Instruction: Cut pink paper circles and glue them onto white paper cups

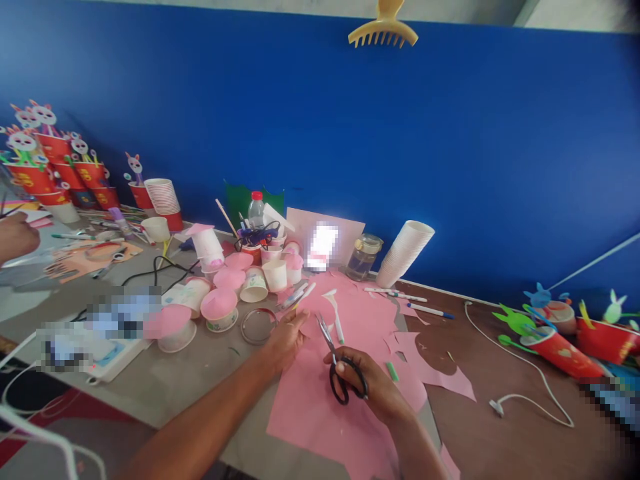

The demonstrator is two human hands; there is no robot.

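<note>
My right hand point(367, 377) grips a pair of scissors point(340, 373) by the black handles, blades pointing up and away from me. Between thumb and fingers, my left hand point(286, 343) pinches a rounded piece of pink paper point(316, 313). The blade tips lie at that piece's lower edge. Under both hands spreads a large pink paper sheet point(320, 413). A glue-like white tube with a green end point(339, 327) and a small green piece point(392, 371) rest on the pink paper. Left of my left hand stand paper cups topped with pink discs point(219, 303).
Stacked white paper cups point(406, 253) lean beside a glass jar point(365, 257). A lit phone point(323, 245) stands at the back. A power strip point(117, 357) with cables lies left. Red cups with figures point(565, 347) sit right. Another person's hand point(19, 237) shows far left.
</note>
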